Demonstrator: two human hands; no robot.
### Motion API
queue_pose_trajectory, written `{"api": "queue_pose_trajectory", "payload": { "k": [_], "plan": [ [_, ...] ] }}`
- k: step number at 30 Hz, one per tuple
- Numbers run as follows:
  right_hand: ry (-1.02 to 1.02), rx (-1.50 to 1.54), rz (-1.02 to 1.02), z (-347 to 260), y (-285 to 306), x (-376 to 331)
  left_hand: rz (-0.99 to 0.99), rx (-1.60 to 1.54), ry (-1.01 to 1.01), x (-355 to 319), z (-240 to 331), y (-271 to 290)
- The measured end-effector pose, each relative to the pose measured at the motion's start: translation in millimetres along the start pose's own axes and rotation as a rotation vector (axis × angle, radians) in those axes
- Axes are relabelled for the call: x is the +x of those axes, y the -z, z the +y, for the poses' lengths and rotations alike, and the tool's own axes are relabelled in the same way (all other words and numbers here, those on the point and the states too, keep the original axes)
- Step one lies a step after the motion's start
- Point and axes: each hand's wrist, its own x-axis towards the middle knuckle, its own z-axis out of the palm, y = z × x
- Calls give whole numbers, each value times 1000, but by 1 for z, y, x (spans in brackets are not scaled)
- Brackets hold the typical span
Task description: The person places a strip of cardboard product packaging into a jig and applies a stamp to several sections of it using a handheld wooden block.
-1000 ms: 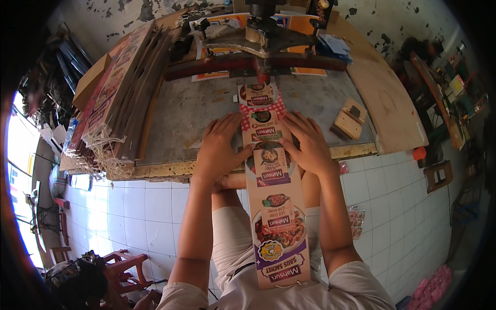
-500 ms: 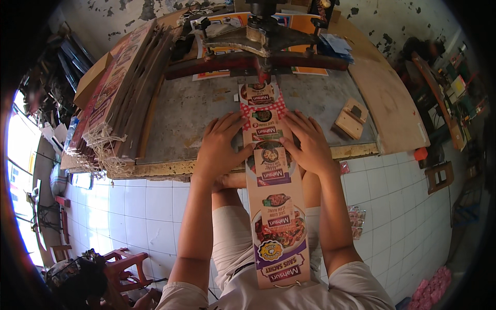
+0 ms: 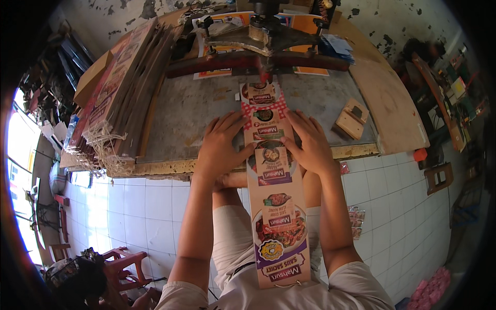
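A long, narrow printed cardboard strip (image 3: 274, 195), with food pictures on a tan ground, runs from under the press out over the table edge toward my lap. A short cord loop shows at its near end. My left hand (image 3: 222, 143) lies along its left edge, fingers stretched forward and thumb against the strip. Along the right edge my right hand (image 3: 311, 144) rests the same way, fingers extended and thumb on the printed face. Just beyond the strip's far end is the red crossbar (image 3: 217, 67) of a metal press (image 3: 261, 39). Neither hand is closed round anything.
A tall stack of similar printed strips (image 3: 116, 85) with loose cords stands at the table's left. A small wooden block (image 3: 352, 119) sits to the right on the metal tabletop (image 3: 175, 124). Printed sheets (image 3: 305, 25) lie behind the press. A red stool (image 3: 126, 266) stands at lower left.
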Motion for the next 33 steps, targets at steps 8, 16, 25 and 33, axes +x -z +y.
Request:
{"api": "queue_pose_trajectory", "payload": {
  "k": [8,16,25,33],
  "plan": [
    [-4,2,10,-1,0,2,-23,5,8,0,-2,1],
    [35,-48,5,3,-2,0,-15,5,3,0,0,0],
    [17,-31,-7,2,-2,0,-17,10,-2,2,1,1],
    [-10,-9,-17,1,-2,0,-14,17,-8,1,0,1]
  ]
}}
